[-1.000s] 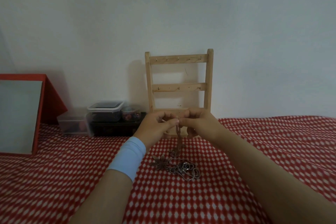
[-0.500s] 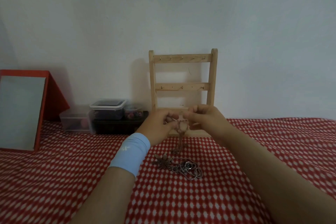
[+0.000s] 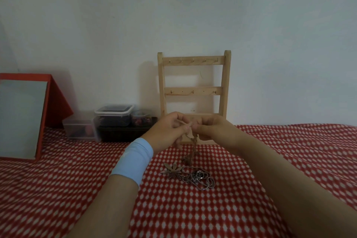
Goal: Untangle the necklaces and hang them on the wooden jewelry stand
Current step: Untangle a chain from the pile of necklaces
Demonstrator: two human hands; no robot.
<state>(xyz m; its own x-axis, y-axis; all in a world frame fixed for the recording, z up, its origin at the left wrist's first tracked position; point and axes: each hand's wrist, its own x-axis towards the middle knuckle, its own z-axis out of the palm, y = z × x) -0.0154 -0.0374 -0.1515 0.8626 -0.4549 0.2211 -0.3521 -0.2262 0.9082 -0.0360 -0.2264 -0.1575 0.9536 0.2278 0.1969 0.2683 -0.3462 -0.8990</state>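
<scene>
A wooden jewelry stand (image 3: 194, 60) with two rows of small hooks leans against the wall; no necklace hangs on it. In front of it, my left hand (image 3: 167, 130) and my right hand (image 3: 210, 128) meet and pinch the top of a thin bronze chain (image 3: 192, 142). The chain dangles down to a tangled heap of necklaces (image 3: 197, 177) on the red checked cloth. A leaf-shaped pendant (image 3: 172, 170) lies at the heap's left side. My left wrist wears a light blue band.
A red-framed mirror (image 3: 21, 118) stands at the left. Clear plastic boxes (image 3: 114, 114) and a dark tray sit by the wall, left of the stand. The red checked cloth (image 3: 58, 189) covers the whole surface.
Both hands have kept pinching the chain in front of the stand and shifted only slightly. The heap stays on the cloth. The view has drifted a little.
</scene>
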